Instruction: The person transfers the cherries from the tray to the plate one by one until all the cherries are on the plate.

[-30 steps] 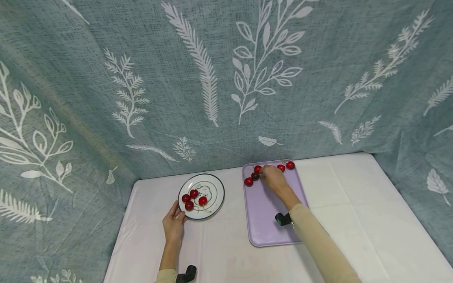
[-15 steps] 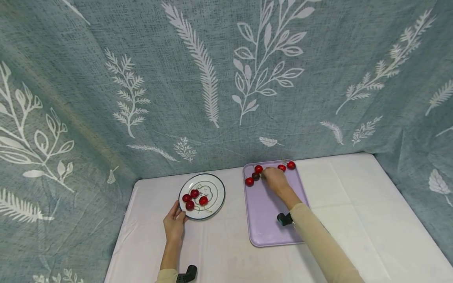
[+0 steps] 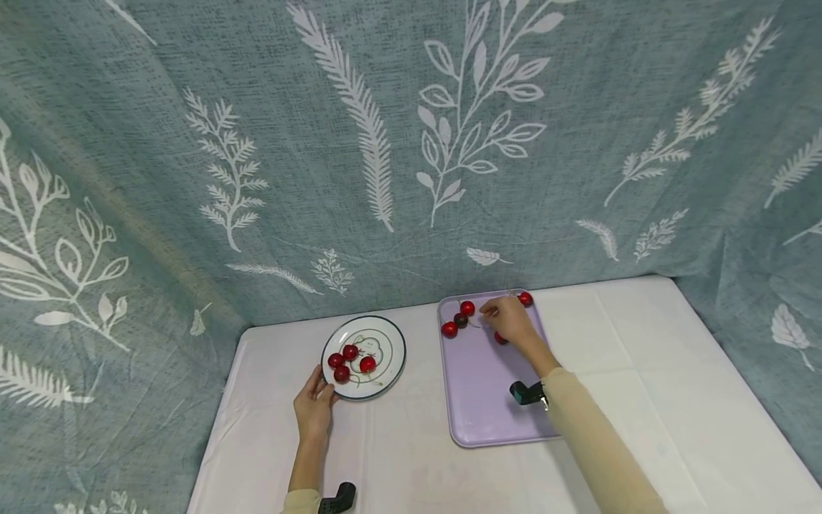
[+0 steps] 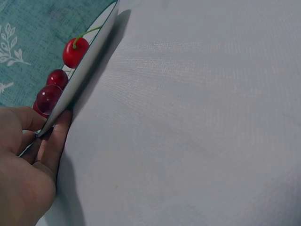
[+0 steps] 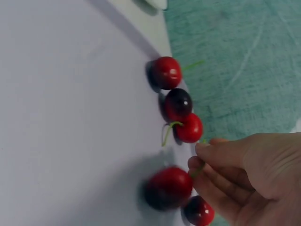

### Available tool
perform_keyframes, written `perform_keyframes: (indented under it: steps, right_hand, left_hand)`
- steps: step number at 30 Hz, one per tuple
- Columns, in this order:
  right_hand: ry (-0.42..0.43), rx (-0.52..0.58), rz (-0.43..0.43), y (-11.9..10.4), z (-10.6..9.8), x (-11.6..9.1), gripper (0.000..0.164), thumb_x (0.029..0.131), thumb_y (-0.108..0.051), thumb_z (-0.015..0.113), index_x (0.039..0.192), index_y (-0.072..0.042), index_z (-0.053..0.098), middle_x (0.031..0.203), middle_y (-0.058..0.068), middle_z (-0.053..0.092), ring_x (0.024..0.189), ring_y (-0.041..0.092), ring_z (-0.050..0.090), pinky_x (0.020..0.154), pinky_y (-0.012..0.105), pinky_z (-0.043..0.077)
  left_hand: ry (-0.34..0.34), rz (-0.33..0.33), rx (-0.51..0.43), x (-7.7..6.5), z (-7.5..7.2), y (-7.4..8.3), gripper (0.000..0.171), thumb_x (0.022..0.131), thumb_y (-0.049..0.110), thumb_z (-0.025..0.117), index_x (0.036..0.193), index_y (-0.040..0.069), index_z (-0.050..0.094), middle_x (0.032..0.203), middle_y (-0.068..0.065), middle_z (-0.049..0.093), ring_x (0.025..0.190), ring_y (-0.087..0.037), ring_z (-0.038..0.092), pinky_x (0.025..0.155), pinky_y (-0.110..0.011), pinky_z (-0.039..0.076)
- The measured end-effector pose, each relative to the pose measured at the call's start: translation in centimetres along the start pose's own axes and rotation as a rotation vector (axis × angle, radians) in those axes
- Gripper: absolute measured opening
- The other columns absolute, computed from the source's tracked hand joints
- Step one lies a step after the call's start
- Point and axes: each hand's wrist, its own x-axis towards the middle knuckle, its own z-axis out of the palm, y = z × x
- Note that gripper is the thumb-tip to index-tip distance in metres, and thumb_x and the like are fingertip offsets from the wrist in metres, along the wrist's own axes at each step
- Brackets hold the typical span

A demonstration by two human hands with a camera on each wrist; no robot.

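Observation:
In the head view, my left hand (image 3: 312, 414) holds the near-left rim of a white, dark-edged plate (image 3: 393, 376). The left wrist view shows thumb above and fingers beneath the rim. Several red cherries, one with a green stem (image 4: 75, 52), lie on the plate. Over the far part of a lilac tray (image 3: 478, 400), my right hand (image 3: 510, 321) pinches a cherry (image 5: 168, 188) by its stem, the fruit hanging below the fingertips. To its left on the tray sit a red cherry (image 3: 467, 308), a dark cherry (image 3: 460, 320) and another red cherry (image 3: 449, 330).
A further cherry (image 3: 525, 299) lies at the tray's far right corner, just beyond my right hand. Both plate and tray stand on a white tablecloth (image 3: 411, 457). A blue-green leaf-patterned curtain (image 3: 398, 257) rises behind the table's far edge.
My right hand has shifted slightly right, away from the left cherries, and a cherry now shows beneath it. The left hand and plate stay in place.

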Motion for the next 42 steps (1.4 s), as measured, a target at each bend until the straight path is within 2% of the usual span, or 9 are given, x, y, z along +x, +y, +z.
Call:
perform_keyframes:
  steps: [7, 11, 14, 17, 22, 27, 36, 42]
  right_hand:
    - [0.005, 0.190, 0.166, 0.5, -0.4, -0.4, 0.016, 0.084, 0.002, 0.070, 0.099, 0.008, 0.073, 0.088, 0.019, 0.073, 0.079, 0.026, 0.069, 0.066, 0.031, 0.062]
    - [-0.014, 0.346, 0.255, 0.8, -0.4, -0.7, 0.021, 0.085, 0.006, 0.068, 0.105, 0.012, 0.070, 0.091, 0.023, 0.071, 0.074, 0.021, 0.069, 0.063, 0.027, 0.062]
    - [-0.027, 0.451, 0.313, 0.9, -0.2, -1.1, 0.024, 0.086, 0.007, 0.066, 0.109, 0.014, 0.067, 0.092, 0.023, 0.071, 0.070, 0.017, 0.068, 0.062, 0.027, 0.063]
    - [-0.027, 0.508, 0.347, 1.1, 0.2, -1.4, 0.026, 0.086, 0.006, 0.066, 0.111, 0.014, 0.066, 0.092, 0.021, 0.071, 0.070, 0.013, 0.067, 0.063, 0.026, 0.064]
    - [-0.004, 0.569, 0.340, 0.8, 0.7, -1.8, 0.028, 0.085, 0.007, 0.067, 0.112, 0.016, 0.064, 0.088, 0.018, 0.071, 0.070, 0.011, 0.066, 0.064, 0.027, 0.064]
    - [0.030, 0.577, 0.361, 0.5, 1.0, -2.0, 0.027, 0.086, 0.004, 0.068, 0.111, 0.015, 0.065, 0.086, 0.016, 0.072, 0.070, 0.009, 0.066, 0.067, 0.027, 0.064]
    - [0.016, 0.686, 0.345, -0.3, 1.7, -1.8, 0.030, 0.088, 0.005, 0.066, 0.114, 0.019, 0.061, 0.095, 0.024, 0.071, 0.071, 0.007, 0.066, 0.068, 0.025, 0.064]
    - [0.019, 0.695, 0.322, -1.6, 2.2, -1.8, 0.030, 0.087, 0.004, 0.067, 0.112, 0.018, 0.062, 0.099, 0.026, 0.070, 0.073, 0.006, 0.065, 0.069, 0.027, 0.064]
  left_hand:
    - [0.006, 0.004, -0.003, 0.0, 0.0, 0.2, 0.057, 0.094, -0.006, 0.049, 0.149, 0.000, 0.035, 0.136, -0.028, 0.051, 0.086, 0.003, 0.059, 0.074, -0.013, 0.059]
    - [0.011, 0.001, 0.010, -0.1, 0.1, 0.3, 0.057, 0.094, -0.005, 0.050, 0.149, 0.000, 0.036, 0.136, -0.028, 0.052, 0.085, 0.004, 0.059, 0.073, -0.012, 0.059]
    - [0.005, 0.000, 0.013, -0.1, 0.1, 0.3, 0.057, 0.094, -0.005, 0.049, 0.150, 0.001, 0.036, 0.136, -0.027, 0.051, 0.085, 0.005, 0.058, 0.074, -0.013, 0.059]
    - [0.000, -0.008, 0.016, 0.0, 0.1, 0.3, 0.058, 0.094, -0.004, 0.049, 0.150, 0.001, 0.034, 0.137, -0.027, 0.051, 0.084, 0.006, 0.059, 0.075, -0.013, 0.059]
    - [-0.003, -0.026, 0.019, 0.1, 0.0, 0.4, 0.058, 0.095, -0.003, 0.049, 0.151, 0.002, 0.033, 0.137, -0.027, 0.050, 0.085, 0.006, 0.059, 0.076, -0.013, 0.059]
    - [-0.012, -0.037, 0.005, 0.0, 0.0, 0.4, 0.058, 0.096, -0.002, 0.049, 0.152, 0.003, 0.032, 0.139, -0.026, 0.049, 0.088, 0.006, 0.058, 0.079, -0.014, 0.059]
    - [0.004, -0.015, 0.005, 0.0, 0.0, 0.2, 0.058, 0.095, -0.001, 0.050, 0.150, 0.002, 0.035, 0.139, -0.026, 0.050, 0.092, 0.000, 0.059, 0.078, -0.014, 0.059]
    - [-0.007, -0.024, -0.010, 0.0, 0.0, 0.1, 0.057, 0.096, -0.002, 0.050, 0.151, 0.003, 0.034, 0.139, -0.024, 0.050, 0.092, 0.002, 0.060, 0.080, -0.015, 0.059]
